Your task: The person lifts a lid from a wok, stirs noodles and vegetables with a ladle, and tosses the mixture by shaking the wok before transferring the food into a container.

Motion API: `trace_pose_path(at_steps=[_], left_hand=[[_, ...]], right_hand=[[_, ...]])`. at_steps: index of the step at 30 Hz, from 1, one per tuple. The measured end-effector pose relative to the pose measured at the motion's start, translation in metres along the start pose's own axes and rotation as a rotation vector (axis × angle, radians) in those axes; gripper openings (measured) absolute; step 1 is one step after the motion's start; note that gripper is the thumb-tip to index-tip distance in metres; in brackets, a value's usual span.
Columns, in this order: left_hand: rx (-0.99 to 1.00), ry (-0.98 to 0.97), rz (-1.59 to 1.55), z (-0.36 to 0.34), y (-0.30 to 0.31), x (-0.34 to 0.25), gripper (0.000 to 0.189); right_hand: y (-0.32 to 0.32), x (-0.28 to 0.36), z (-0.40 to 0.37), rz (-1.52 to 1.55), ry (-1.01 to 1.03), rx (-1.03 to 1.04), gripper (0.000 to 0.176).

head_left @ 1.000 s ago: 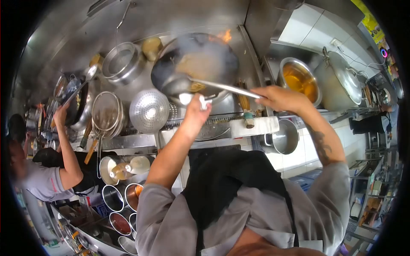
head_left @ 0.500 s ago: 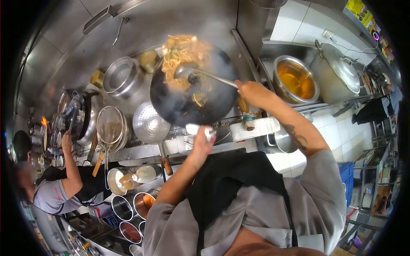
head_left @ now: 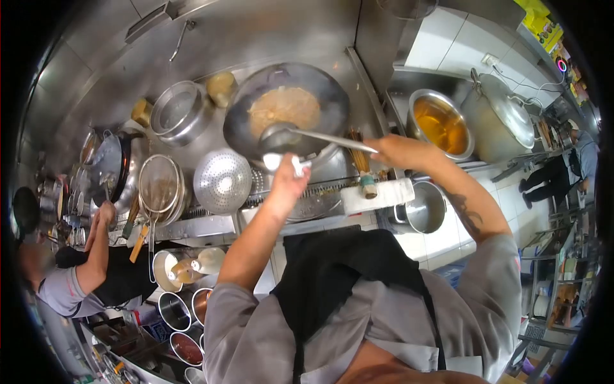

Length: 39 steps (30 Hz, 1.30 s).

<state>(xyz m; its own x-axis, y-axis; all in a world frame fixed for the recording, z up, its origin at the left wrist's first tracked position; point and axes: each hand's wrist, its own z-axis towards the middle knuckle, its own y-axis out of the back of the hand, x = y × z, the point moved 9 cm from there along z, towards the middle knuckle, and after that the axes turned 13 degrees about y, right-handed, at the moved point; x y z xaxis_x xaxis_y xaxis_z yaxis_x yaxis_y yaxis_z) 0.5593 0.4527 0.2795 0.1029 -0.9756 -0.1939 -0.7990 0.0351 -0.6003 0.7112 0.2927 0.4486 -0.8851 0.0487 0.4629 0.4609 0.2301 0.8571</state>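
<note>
Head view: our wok (head_left: 238,125) holds blurred food (head_left: 284,110). Our right hand (head_left: 401,152) grips the ladle (head_left: 332,139) by its far end, probably to avoid heat; our left hand (head_left: 289,190) clutches 1 white cloth (head_left: 272,161) by the near rim, likely against hot metal.

Person is wearing a grey shirt (head_left: 473,301) with short, loose sleeves and an open, folded collar (head_left: 409,358). Over it a black apron (head_left: 352,275) is covering the chest, narrow dark straps (head_left: 432,307) running toward the neck. Dark curved tattoo (head_left: 465,214) is showing on the right arm (head_left: 476,205). Left hand (head_left: 291,182) and right hand (head_left: 400,152) are showing bare, ungloved.
</note>
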Motion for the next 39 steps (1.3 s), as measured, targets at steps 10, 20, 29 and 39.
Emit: trace_pose_path(at_steps=[10,20,29,39], left_hand=[[0.195,0.036,0.125,0.046,0.078,0.055,0.012],[0.169,-0.086,0.056,0.051,0.011,-0.034,0.007],[0.076,-0.051,-0.013,0.007,0.002,-0.018,0.011],[0.049,-0.093,0.062,0.012,0.027,0.016,0.011]], right_hand=[[-0.003,-0.030,0.048,-0.322,-0.029,-0.235,0.023],[0.024,0.018,0.006,-0.230,0.011,-0.114,0.042],[0.011,0.020,-0.003,-0.113,-0.070,0.032,0.027],[0.004,-0.012,0.031,-0.133,-0.138,-0.050,0.025]])
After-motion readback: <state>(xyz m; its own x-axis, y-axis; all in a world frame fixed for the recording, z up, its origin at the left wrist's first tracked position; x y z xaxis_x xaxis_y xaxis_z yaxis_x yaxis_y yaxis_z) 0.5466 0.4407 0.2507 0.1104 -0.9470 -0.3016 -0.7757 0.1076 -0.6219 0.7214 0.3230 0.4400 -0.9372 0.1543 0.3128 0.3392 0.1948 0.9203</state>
